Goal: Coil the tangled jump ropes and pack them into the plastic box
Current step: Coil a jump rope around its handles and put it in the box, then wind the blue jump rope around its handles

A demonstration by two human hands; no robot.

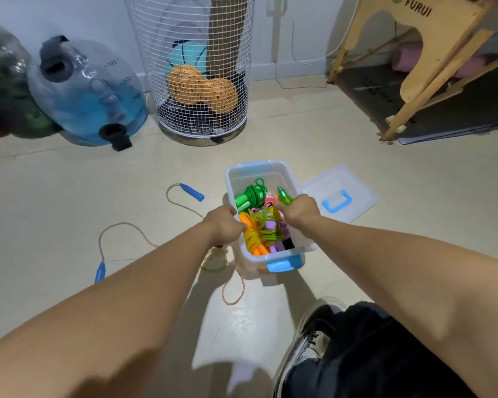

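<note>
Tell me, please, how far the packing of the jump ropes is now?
Done: several coiled ropes, green and orange-handled yellow, lie in the plastic box. In hand: left hand and right hand reach into it. Left: the blue-handled rope on the floor; the lid is off.

left arm: bare forearm is reaching forward from the bottom left, pretty much stretched out straight
left hand [224,224]: sitting knuckles up, fingers curling down and pinching something, can't really make out how the fingertips lie
right arm: bare forearm is coming in from the right edge, angling toward the middle
right hand [299,210]: back of the hand is facing the camera, fingers curling downward in a grip, just beside the left one
</note>
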